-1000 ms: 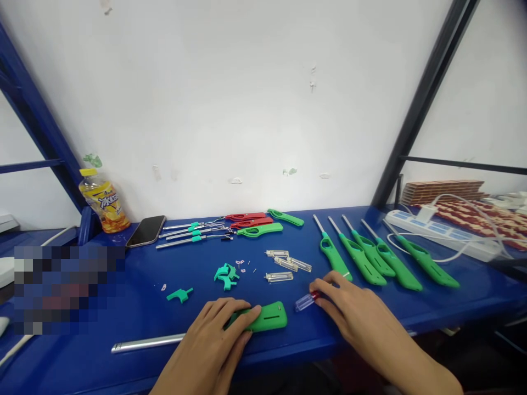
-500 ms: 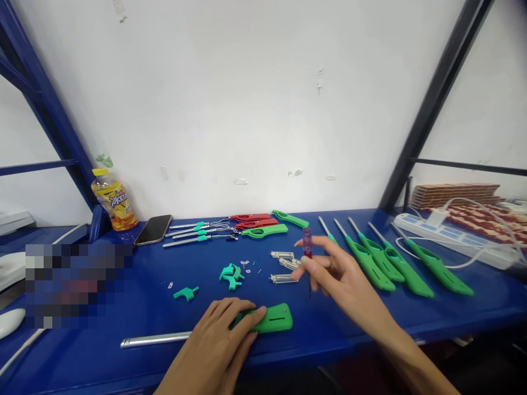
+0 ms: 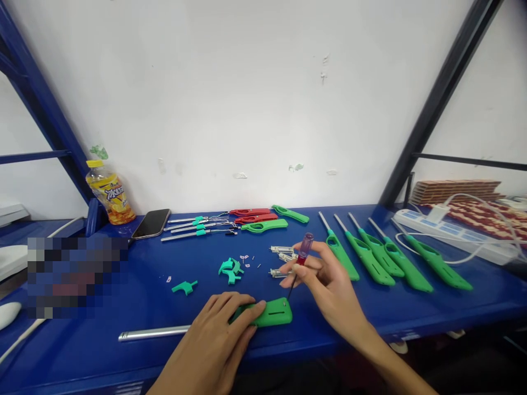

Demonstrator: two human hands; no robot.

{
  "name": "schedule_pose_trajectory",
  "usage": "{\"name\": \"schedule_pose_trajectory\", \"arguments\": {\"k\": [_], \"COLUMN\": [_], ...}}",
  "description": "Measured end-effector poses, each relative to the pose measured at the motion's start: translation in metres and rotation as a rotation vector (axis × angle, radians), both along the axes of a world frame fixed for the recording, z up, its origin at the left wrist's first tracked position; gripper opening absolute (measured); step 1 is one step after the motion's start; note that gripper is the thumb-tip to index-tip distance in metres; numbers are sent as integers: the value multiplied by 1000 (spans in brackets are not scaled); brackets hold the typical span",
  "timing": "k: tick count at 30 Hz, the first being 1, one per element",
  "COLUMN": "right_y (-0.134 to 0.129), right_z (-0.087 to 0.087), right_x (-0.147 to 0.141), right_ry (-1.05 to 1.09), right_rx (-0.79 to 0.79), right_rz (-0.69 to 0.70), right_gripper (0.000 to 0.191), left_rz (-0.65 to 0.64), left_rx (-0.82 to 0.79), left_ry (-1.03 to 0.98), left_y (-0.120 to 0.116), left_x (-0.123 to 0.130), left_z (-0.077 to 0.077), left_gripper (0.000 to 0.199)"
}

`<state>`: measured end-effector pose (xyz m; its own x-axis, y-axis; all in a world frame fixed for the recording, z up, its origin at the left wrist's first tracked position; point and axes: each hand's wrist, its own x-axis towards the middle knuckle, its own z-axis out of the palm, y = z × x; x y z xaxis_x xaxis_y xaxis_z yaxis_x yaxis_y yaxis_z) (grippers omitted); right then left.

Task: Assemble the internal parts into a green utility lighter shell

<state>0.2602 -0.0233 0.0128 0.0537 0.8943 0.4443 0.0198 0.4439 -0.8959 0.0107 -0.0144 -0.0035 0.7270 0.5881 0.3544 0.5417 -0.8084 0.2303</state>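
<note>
A green gas lighter (image 3: pixel 276 314) with a long metal tube lies flat near the table's front edge. My left hand (image 3: pixel 226 323) is wrapped over its middle, pressing it to the table and hiding part of the handle. In my right hand (image 3: pixel 323 280) is a small screwdriver (image 3: pixel 305 248) with a clear purple-red handle, gripped between thumb and fingers. Its thin dark shaft slants down toward the screw end of the lighter's handle; whether the tip touches cannot be made out. Just behind my right fingers lie clear lighter tanks (image 3: pixel 282 249), partly hidden.
Teal trigger pieces (image 3: pixel 230 270) and tiny bits lie mid-table. Opened red (image 3: pixel 249 212) and green lighter shells with metal tubes are at the back, beside a phone (image 3: pixel 151 224) and a drink bottle (image 3: pixel 111 195). Several green lighters (image 3: pixel 373 258) and a power strip (image 3: pixel 457 236) are at right.
My right hand has brought the screwdriver down and left, tilting it so its shaft points at the lighter's handle end. My left hand stays on the lighter.
</note>
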Motion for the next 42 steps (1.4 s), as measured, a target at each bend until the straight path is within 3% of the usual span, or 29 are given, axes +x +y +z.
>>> {"name": "schedule_pose_trajectory", "arguments": {"k": [10,33,39,42], "right_y": [-2,-3,-3,-4], "right_z": [-5,0,-4,-6], "right_x": [-2,-3,-6,-7], "right_ry": [-113,-197,-179,-182], "right_rx": [-7,38,99,165], "right_rz": [52,-49,-75,-109], "right_gripper": [20,17,28,51], "left_rz": [-6,-3,-3,-8], "left_rx": [5,37,36,34], "left_ry": [6,-23,-21,-9], "left_y": [-2,-1,-1,0], "left_x": [0,0,1,1], "left_z": [1,1,2,1], "left_gripper": [48,47,47,47]}}
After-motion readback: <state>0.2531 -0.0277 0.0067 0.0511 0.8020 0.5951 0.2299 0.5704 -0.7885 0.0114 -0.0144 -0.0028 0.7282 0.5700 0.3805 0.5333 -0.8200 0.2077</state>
